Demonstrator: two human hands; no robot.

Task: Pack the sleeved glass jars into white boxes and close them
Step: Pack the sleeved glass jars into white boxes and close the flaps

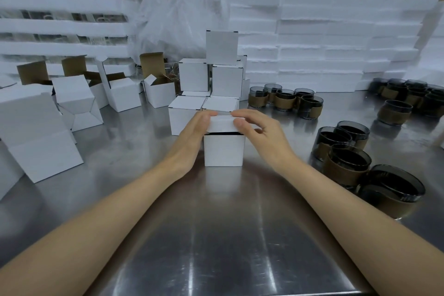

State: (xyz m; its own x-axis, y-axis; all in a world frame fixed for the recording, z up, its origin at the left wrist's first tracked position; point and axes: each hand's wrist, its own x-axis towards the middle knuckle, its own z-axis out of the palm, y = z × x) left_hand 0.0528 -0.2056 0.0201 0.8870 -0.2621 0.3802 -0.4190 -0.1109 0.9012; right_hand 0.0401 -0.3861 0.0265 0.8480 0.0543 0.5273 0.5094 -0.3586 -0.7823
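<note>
- Lid (pixel 220 123) of the white box (pixel 224 149) is what my coming move turns on: it sits directly under both hands, not yet seated, with a dark slit showing between its front edge and the box's front wall.
- I have my left hand (pixel 195 127) curled round the lid's left end and my right hand (pixel 258 127) curled over its right end, thumb on the front edge; both grip the lid, neither is empty.
- The box stands upright on the steel table (pixel 228 235), straight ahead and between my forearms, so neither hand is nearer; the lid's long edge runs left to right, square to my view.
- I judge the push has to go straight down and slightly towards me to tuck the flap in; uneven pressure from one hand could skew it.
- I cannot see into the box, so a jar inside is probably there but hidden.
- Closed boxes (pixel 206 84) are stacked just behind the one I hold.
- Open boxes (pixel 125 94) wait to my left, well apart from my hands.
- Sleeved jars (pixel 348 161) stand to my right, nearer the right hand, with more jars (pixel 286 100) further back.
</note>
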